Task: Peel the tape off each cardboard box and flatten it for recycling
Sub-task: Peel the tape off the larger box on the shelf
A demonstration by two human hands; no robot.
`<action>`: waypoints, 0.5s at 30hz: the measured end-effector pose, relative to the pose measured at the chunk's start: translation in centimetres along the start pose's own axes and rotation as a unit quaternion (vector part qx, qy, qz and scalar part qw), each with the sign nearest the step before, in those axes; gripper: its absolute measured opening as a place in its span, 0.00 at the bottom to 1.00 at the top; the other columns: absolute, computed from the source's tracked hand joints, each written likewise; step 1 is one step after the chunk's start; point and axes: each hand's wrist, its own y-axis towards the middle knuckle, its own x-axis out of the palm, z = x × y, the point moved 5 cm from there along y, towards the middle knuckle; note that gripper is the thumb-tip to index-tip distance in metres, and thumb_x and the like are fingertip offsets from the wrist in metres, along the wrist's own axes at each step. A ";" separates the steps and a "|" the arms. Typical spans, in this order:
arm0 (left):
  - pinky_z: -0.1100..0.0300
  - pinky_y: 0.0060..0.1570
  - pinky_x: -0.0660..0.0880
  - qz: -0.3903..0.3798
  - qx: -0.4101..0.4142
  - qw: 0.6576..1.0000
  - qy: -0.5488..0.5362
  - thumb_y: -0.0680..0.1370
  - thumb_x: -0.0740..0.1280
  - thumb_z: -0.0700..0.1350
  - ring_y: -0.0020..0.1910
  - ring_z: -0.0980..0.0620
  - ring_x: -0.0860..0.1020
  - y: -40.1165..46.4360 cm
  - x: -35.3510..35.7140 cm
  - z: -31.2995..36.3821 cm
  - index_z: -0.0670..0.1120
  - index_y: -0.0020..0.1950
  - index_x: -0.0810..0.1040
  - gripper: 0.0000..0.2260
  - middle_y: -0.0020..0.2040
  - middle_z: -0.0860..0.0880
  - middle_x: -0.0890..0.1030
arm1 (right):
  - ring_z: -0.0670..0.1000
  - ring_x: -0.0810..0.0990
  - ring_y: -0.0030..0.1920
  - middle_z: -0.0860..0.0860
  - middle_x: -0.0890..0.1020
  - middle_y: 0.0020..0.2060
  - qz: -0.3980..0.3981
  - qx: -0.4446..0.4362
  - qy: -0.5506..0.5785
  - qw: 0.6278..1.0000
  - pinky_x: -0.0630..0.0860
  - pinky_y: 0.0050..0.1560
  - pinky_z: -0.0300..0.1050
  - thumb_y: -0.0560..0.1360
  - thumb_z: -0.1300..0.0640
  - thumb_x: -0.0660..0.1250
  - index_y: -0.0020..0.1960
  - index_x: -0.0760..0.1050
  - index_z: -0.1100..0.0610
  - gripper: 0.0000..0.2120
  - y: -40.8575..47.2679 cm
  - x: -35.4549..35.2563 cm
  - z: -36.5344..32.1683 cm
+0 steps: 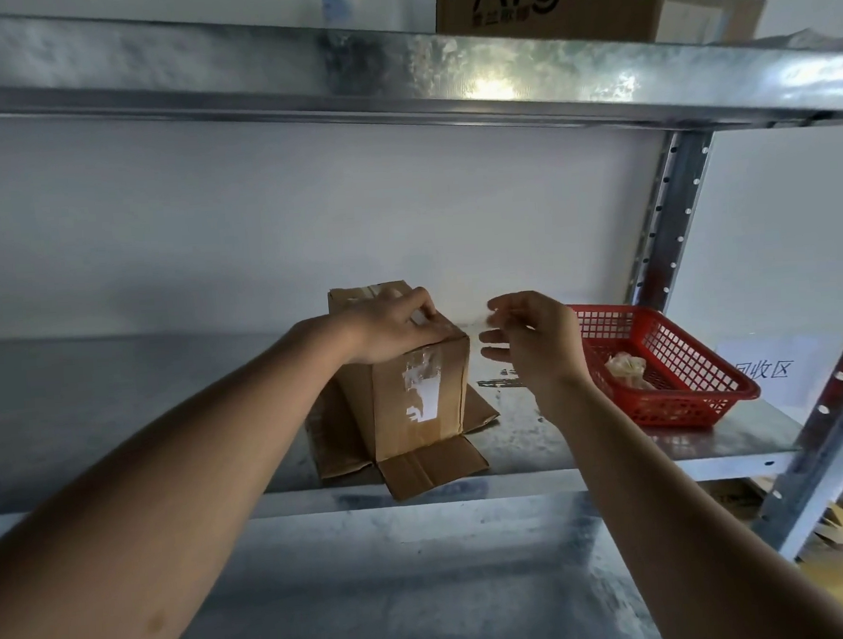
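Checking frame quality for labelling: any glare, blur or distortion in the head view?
Head view: bright glare on the upper shelf edge; wide-angle bending of the shelves; right hand fingertips motion-blurred; box and red basket reasonably sharp, evenly lit.

Readable print on the shelves

The upper box (550,2) reads "Algn"; the paper sign (763,370) beside the red basket (679,367) reads "回收区".

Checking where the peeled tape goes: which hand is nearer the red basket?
Right. The right hand hovers just left of the red basket, apart from it; the left hand rests on the cardboard box, farther left.
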 end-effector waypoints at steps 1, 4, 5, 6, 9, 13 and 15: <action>0.46 0.64 0.72 0.001 0.004 1.000 0.001 0.76 0.59 0.75 0.63 0.45 0.74 0.0 -0.1 0.0 0.64 0.65 0.72 0.23 0.64 0.51 0.71 | 0.54 0.89 0.43 0.56 0.86 0.47 0.007 0.021 0.045 0.999 0.86 0.44 0.50 0.82 0.69 0.66 0.56 0.81 0.58 0.09 -0.1 -0.3 0.3; 0.44 0.68 0.69 0.000 0.015 1.000 0.012 0.78 0.59 0.73 0.65 0.44 0.72 0.0 -0.1 0.3 0.64 0.68 0.71 0.23 0.66 0.50 0.70 | 0.52 0.89 0.39 0.54 0.87 0.45 0.042 0.013 0.060 0.997 0.86 0.40 0.47 0.78 0.67 0.73 0.59 0.78 0.54 0.14 -0.5 -1.3 0.9; 0.45 0.67 0.69 -0.001 0.016 1.000 0.011 0.78 0.59 0.73 0.66 0.45 0.72 0.0 -0.1 0.4 0.63 0.69 0.71 0.23 0.65 0.50 0.70 | 0.50 0.89 0.38 0.53 0.88 0.44 0.059 -0.014 0.018 0.998 0.86 0.39 0.45 0.77 0.66 0.75 0.58 0.79 0.55 0.13 -0.6 -1.6 0.9; 0.46 0.66 0.69 -0.002 0.016 1.000 0.009 0.78 0.59 0.72 0.65 0.45 0.72 0.0 0.0 0.4 0.63 0.69 0.71 0.23 0.64 0.50 0.69 | 0.47 0.88 0.36 0.51 0.88 0.42 0.068 -0.050 -0.042 0.996 0.85 0.40 0.42 0.76 0.66 0.75 0.54 0.82 0.55 0.10 -0.6 -1.8 0.8; 0.47 0.63 0.70 -0.004 0.017 1.000 0.005 0.78 0.59 0.73 0.64 0.45 0.72 0.1 0.0 0.5 0.62 0.69 0.70 0.24 0.65 0.49 0.69 | 0.42 0.86 0.36 0.46 0.87 0.38 0.057 -0.164 -0.186 0.967 0.72 0.46 0.21 0.75 0.67 0.75 0.45 0.86 0.55 0.08 -1.4 -1.2 0.2; 0.47 0.61 0.70 0.001 0.016 1.000 0.012 0.78 0.58 0.73 0.63 0.45 0.73 0.0 0.1 0.5 0.62 0.69 0.70 0.24 0.65 0.48 0.70 | 0.42 0.87 0.41 0.45 0.88 0.44 -0.008 -0.209 -0.209 0.955 0.82 0.44 0.34 0.77 0.64 0.74 0.52 0.87 0.55 0.07 -2.2 0.3 0.0; 0.48 0.60 0.69 0.001 0.010 1.000 0.015 0.79 0.57 0.72 0.64 0.46 0.72 -0.1 0.0 0.5 0.62 0.69 0.70 0.24 0.65 0.49 0.70 | 0.45 0.87 0.45 0.48 0.88 0.48 -0.038 -0.188 -0.192 0.962 0.84 0.49 0.41 0.79 0.66 0.71 0.57 0.86 0.56 0.10 -2.1 0.6 0.4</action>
